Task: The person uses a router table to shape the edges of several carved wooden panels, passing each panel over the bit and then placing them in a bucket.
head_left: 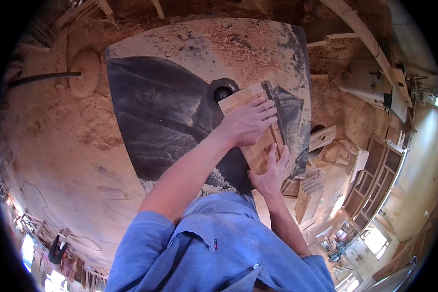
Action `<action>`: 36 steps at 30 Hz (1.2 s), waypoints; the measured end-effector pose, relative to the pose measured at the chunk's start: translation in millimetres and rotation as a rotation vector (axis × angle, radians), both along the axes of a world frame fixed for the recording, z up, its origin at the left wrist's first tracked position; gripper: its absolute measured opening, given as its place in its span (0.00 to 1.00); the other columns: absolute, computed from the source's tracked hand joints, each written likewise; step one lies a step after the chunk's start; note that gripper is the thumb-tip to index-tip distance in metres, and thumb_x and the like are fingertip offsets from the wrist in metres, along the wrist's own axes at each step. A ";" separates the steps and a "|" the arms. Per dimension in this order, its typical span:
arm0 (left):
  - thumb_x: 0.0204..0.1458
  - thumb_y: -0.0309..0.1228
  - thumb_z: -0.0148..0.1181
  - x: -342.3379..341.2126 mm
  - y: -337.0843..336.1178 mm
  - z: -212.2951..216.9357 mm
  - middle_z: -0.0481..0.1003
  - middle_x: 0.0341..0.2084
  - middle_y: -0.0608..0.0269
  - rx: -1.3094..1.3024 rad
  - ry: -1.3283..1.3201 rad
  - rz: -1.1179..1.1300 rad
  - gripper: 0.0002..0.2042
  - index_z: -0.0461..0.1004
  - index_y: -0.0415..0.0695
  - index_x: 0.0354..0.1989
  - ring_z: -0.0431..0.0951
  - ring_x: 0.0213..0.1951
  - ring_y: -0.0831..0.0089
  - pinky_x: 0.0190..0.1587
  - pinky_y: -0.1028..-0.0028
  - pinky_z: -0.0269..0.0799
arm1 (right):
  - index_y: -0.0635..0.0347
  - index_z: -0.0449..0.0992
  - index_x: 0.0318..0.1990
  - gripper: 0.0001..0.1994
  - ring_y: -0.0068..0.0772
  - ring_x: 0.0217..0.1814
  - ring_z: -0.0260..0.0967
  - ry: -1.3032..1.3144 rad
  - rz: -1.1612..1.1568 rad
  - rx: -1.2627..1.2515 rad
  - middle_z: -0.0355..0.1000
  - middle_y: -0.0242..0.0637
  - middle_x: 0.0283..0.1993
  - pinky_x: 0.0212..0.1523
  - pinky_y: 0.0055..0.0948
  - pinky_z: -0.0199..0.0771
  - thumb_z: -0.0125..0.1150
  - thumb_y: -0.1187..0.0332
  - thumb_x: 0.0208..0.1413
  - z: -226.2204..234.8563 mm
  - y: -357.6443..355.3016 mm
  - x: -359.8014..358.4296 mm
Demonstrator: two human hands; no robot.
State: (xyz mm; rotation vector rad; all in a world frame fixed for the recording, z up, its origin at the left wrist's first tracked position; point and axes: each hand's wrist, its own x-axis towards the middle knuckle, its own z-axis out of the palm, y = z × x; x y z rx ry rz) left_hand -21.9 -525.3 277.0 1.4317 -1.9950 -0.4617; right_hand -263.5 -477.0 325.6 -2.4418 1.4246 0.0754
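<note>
A pale rectangular wooden block [259, 155], which looks layered, lies slanted on the machine table [155, 97]. My left hand [248, 122] reaches across its far half, fingers bent over the right edge. At the near end, my right hand [271, 171] grips the block between its thumb and fingers. Just left of the block's far end, a dark round spindle [223, 94] rises from a ring-shaped opening in the table. The block hides part of that opening, and my palms cover some of the wood.
Sawdust [243, 48] coats the table's far part and the floor around it. Wooden pieces [309, 192] are stacked at the right, with a slatted wooden frame [374, 177] beyond them. A round disc [85, 74] lies at the left beside a dark hose [44, 79].
</note>
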 end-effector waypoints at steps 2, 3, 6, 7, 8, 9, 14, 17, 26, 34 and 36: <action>0.66 0.35 0.61 2.4 3.8 1.7 0.76 0.66 0.58 0.005 -0.013 0.003 0.18 0.79 0.41 0.60 0.68 0.76 0.59 0.82 0.57 0.59 | 0.63 0.63 0.80 0.60 0.80 0.80 0.48 0.009 0.016 -0.012 0.48 0.72 0.81 0.79 0.70 0.53 0.86 0.58 0.34 1.2 1.5 1.1; 0.65 0.35 0.62 3.5 6.0 2.8 0.76 0.66 0.58 0.007 -0.020 0.004 0.18 0.79 0.41 0.60 0.68 0.76 0.59 0.82 0.57 0.59 | 0.63 0.63 0.80 0.60 0.80 0.80 0.48 0.008 0.022 -0.009 0.48 0.72 0.81 0.78 0.71 0.53 0.86 0.58 0.34 1.3 2.9 1.0; 0.64 0.34 0.63 2.4 13.8 0.5 0.76 0.67 0.58 -0.005 -0.004 0.037 0.18 0.79 0.41 0.60 0.68 0.76 0.59 0.82 0.57 0.59 | 0.62 0.62 0.81 0.60 0.80 0.80 0.48 0.016 0.042 -0.012 0.48 0.72 0.81 0.78 0.71 0.54 0.86 0.58 0.35 2.4 6.4 1.5; 0.63 0.34 0.63 4.3 16.1 2.2 0.76 0.67 0.58 0.003 -0.005 0.036 0.19 0.79 0.41 0.60 0.67 0.76 0.59 0.82 0.57 0.60 | 0.62 0.62 0.81 0.60 0.81 0.80 0.48 0.024 0.054 -0.015 0.48 0.72 0.81 0.78 0.71 0.54 0.86 0.58 0.35 2.8 7.0 2.6; 0.63 0.34 0.64 6.2 18.0 3.9 0.76 0.67 0.58 0.010 -0.006 0.034 0.19 0.79 0.42 0.60 0.67 0.76 0.59 0.81 0.57 0.60 | 0.62 0.62 0.81 0.60 0.81 0.80 0.48 0.032 0.065 -0.018 0.48 0.72 0.81 0.78 0.71 0.54 0.85 0.58 0.35 3.2 7.7 3.5; 0.62 0.34 0.64 7.6 20.0 5.8 0.76 0.67 0.59 0.018 -0.007 0.032 0.19 0.79 0.42 0.60 0.67 0.76 0.59 0.81 0.57 0.60 | 0.61 0.62 0.81 0.60 0.81 0.80 0.49 0.026 0.069 -0.016 0.48 0.73 0.81 0.78 0.71 0.54 0.85 0.58 0.35 3.5 8.5 4.0; 0.61 0.34 0.65 10.2 32.8 6.8 0.76 0.68 0.59 0.044 -0.027 0.056 0.20 0.80 0.42 0.61 0.66 0.77 0.59 0.81 0.57 0.60 | 0.61 0.62 0.81 0.59 0.81 0.80 0.48 0.019 0.093 -0.017 0.48 0.73 0.81 0.78 0.72 0.54 0.85 0.58 0.35 4.0 14.3 6.5; 0.61 0.34 0.65 12.1 40.2 8.1 0.75 0.68 0.59 0.066 -0.033 0.064 0.21 0.80 0.41 0.61 0.66 0.77 0.58 0.81 0.57 0.60 | 0.61 0.63 0.80 0.59 0.81 0.80 0.48 0.010 0.101 -0.008 0.48 0.73 0.81 0.78 0.72 0.53 0.85 0.58 0.35 3.3 18.5 6.5; 0.62 0.34 0.63 17.6 61.3 11.4 0.76 0.69 0.59 0.076 -0.100 0.072 0.21 0.80 0.41 0.63 0.67 0.77 0.58 0.81 0.57 0.61 | 0.61 0.64 0.79 0.56 0.80 0.81 0.48 -0.015 0.110 0.027 0.48 0.74 0.81 0.79 0.73 0.49 0.83 0.58 0.37 8.3 34.3 12.7; 0.67 0.36 0.62 18.3 77.9 11.0 0.76 0.69 0.60 0.079 -0.105 0.108 0.19 0.80 0.42 0.63 0.68 0.77 0.61 0.81 0.58 0.61 | 0.62 0.64 0.79 0.55 0.80 0.81 0.47 -0.026 0.097 0.048 0.47 0.74 0.81 0.80 0.73 0.47 0.81 0.59 0.39 10.5 48.5 17.1; 0.67 0.35 0.62 17.9 80.9 9.9 0.76 0.70 0.60 0.077 -0.128 0.111 0.19 0.80 0.42 0.63 0.68 0.77 0.61 0.81 0.58 0.61 | 0.63 0.64 0.80 0.55 0.80 0.82 0.46 -0.028 0.092 0.055 0.46 0.73 0.81 0.80 0.73 0.47 0.82 0.59 0.38 10.5 50.2 16.4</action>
